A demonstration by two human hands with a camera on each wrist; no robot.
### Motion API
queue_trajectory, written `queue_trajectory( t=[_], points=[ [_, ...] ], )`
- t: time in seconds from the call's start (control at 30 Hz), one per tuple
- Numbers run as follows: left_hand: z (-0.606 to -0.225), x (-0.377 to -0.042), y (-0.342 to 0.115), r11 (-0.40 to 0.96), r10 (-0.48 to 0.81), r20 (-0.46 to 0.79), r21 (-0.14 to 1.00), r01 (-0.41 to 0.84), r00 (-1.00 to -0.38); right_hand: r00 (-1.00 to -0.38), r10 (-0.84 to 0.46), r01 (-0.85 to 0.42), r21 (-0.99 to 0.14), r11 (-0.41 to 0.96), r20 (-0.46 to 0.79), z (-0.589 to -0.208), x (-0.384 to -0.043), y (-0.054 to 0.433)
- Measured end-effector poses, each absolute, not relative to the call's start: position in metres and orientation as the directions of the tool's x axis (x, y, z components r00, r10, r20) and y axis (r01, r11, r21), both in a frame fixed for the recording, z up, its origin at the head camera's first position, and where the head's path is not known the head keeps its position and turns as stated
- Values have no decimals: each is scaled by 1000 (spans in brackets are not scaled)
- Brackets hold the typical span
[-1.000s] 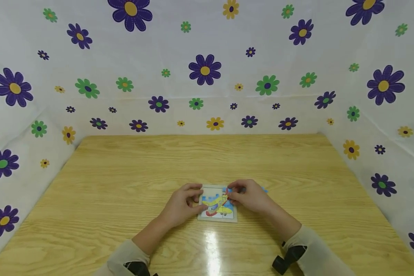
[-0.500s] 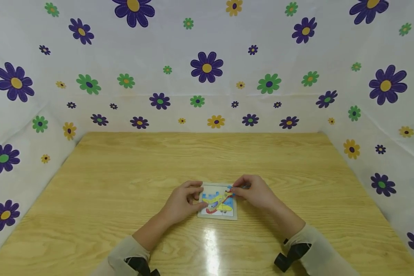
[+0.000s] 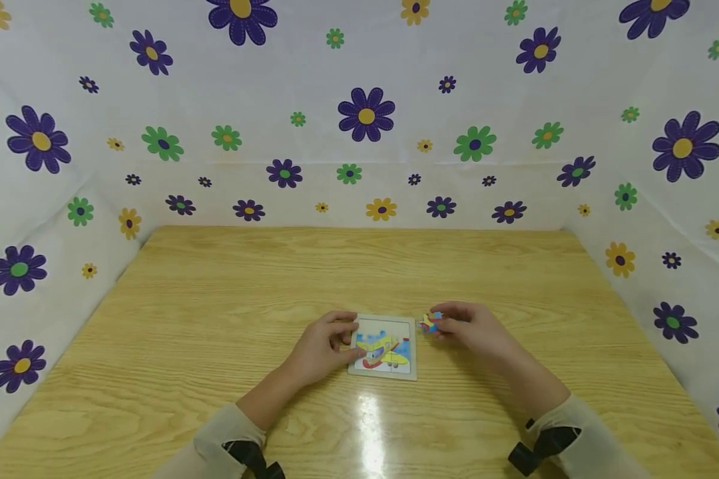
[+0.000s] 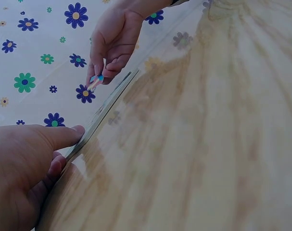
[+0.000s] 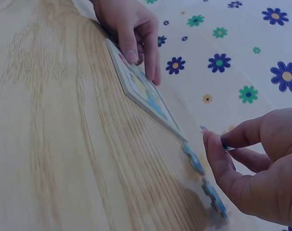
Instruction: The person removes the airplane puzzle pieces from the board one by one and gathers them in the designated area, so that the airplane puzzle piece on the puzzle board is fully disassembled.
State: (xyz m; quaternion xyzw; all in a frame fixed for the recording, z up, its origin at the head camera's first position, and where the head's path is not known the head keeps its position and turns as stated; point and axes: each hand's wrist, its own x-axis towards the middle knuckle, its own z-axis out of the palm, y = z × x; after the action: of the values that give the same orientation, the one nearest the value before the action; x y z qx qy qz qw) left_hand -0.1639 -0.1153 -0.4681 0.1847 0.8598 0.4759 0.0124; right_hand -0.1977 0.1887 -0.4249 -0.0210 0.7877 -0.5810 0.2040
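A square wooden puzzle board (image 3: 385, 377) with a yellow airplane picture lies flat on the table, its upper part bare of pieces. My left hand (image 3: 323, 349) holds the board's left edge, thumb on top and the other fingers along the side. Just right of the board, my right hand (image 3: 476, 329) pinches a small jigsaw piece (image 3: 428, 322) in yellow, red and blue between thumb and fingertips. The left wrist view also shows this pinched piece (image 4: 95, 82), raised off the table. In the right wrist view, the fingers mostly hide it.
Two loose blue jigsaw pieces, a nearer one (image 5: 214, 198) and a farther one (image 5: 193, 159), lie on the wooden table (image 3: 263, 279) by the board's right corner, below my right hand. A flower-printed cloth (image 3: 311, 80) encloses the back and sides.
My right hand has moved from the board's upper right area out past its right edge, carrying the jigsaw piece with the red tail along. My left hand stays on the board's left edge.
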Motion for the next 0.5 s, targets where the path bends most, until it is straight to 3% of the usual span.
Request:
queue_trajectory(
  t=[0.13,0.5],
  points=[
    [-469,-165,-113,487,329,150,819,304,-932,-919,-231,244,-920,305,-320,-424,-198,208],
    [-468,-165,-115,501,318,147,812,298,-937,-947,-153,203,-895,397,-282,-424,-192,242]
  ],
)
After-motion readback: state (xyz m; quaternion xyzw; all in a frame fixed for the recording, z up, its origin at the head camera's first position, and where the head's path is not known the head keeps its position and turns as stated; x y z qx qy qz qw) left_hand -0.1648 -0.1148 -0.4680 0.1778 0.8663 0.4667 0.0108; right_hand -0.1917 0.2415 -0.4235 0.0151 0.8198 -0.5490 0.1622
